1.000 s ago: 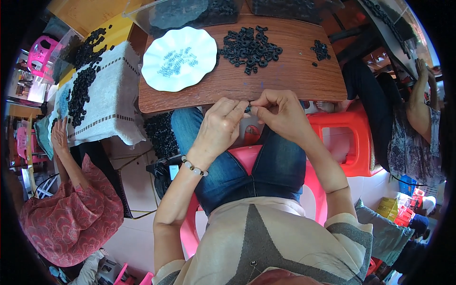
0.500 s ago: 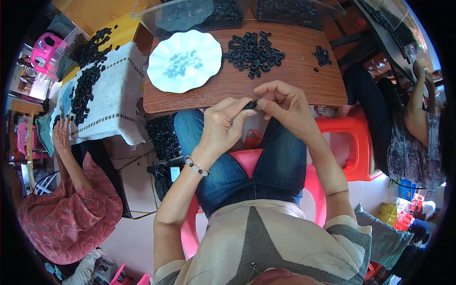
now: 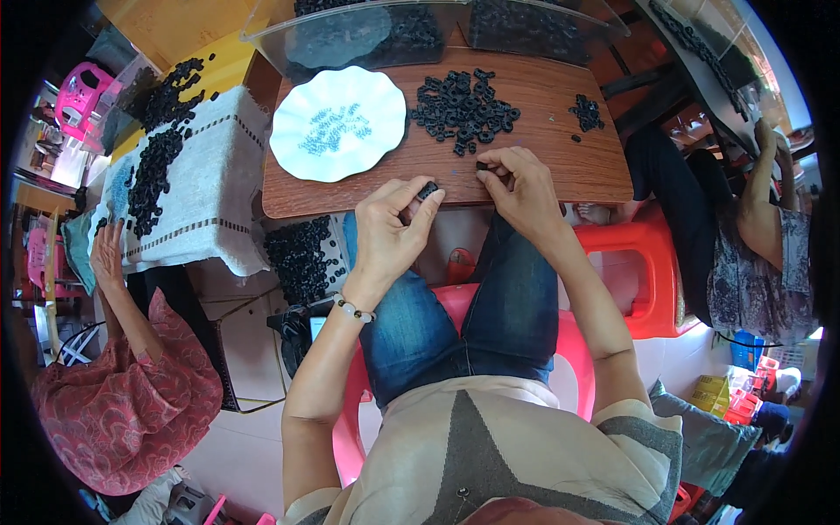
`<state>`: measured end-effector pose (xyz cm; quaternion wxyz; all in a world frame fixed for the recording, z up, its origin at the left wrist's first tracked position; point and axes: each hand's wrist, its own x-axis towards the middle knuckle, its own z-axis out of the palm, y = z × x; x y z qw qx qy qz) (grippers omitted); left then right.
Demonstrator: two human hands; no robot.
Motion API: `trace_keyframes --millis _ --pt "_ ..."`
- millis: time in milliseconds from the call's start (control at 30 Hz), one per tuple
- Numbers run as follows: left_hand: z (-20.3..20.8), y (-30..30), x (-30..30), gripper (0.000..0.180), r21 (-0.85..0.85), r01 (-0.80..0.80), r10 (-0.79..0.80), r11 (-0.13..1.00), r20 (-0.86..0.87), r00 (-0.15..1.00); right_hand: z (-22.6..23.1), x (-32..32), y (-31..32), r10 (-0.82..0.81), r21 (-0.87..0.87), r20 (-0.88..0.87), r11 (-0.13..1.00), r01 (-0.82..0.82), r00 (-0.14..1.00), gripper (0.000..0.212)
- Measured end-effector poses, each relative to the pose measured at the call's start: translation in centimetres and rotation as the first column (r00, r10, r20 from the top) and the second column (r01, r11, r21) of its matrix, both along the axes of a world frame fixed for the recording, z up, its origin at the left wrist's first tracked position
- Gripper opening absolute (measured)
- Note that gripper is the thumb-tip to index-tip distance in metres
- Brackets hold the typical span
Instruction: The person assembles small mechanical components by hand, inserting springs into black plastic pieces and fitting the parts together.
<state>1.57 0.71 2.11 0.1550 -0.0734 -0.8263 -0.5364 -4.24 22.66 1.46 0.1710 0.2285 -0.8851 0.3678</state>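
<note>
My left hand (image 3: 391,220) pinches a small black plastic part (image 3: 427,190) between thumb and fingertips, just off the table's front edge. Apart from it, my right hand (image 3: 522,190) grips another small black piece (image 3: 482,166) over the edge of the brown wooden table (image 3: 367,192). A pile of black ring-like parts (image 3: 462,109) lies beyond my hands. Left of that pile sits a white scalloped plate (image 3: 293,153) with many tiny clear or silvery bits (image 3: 337,127) on it. A smaller group of black parts (image 3: 586,114) rests at the table's right side.
Clear plastic bins (image 3: 376,39) with black parts stand along the table's back. To the left, a co-worker's hand (image 3: 107,254) touches a cloth-covered table (image 3: 219,166) strewn with black parts. A red stool (image 3: 647,289) is at the right, near another person. Below sits a container of black pieces (image 3: 297,258).
My hands have drawn apart: they met at one black part before, and now each holds its own piece. The left moved slightly left, the right a little forward over the table edge.
</note>
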Motion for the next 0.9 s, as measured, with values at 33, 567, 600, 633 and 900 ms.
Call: trace_keyframes --millis 33,567,600,633,900 --pt "0.0 0.0 0.0 0.027 0.003 0.001 -0.001 1.000 0.000 1.000 0.4 0.0 -0.2 0.006 -0.028 0.044 1.000 -0.005 0.999 0.022" --pt "0.0 0.0 -0.1 0.025 -0.016 0.013 -0.013 1.000 0.000 1.000 1.7 -5.5 -1.2 0.063 0.216 -0.045 0.975 -0.052 0.997 0.020" --pt "0.0 0.0 -0.1 0.025 -0.023 0.010 -0.010 1.000 0.004 1.000 1.8 -5.9 -1.1 0.063 0.216 -0.044 0.975 -0.052 0.997 0.020" --pt "-0.1 0.0 -0.1 0.025 -0.022 0.010 -0.010 1.000 0.004 1.000 1.9 -6.4 -0.8 0.030 0.222 -0.021 0.975 -0.025 0.999 0.021" --pt "-0.5 -0.1 -0.5 0.025 -0.014 0.015 -0.016 1.000 -0.060 0.998 2.4 -6.5 1.4 -0.072 0.224 0.011 0.972 0.068 0.997 0.022"
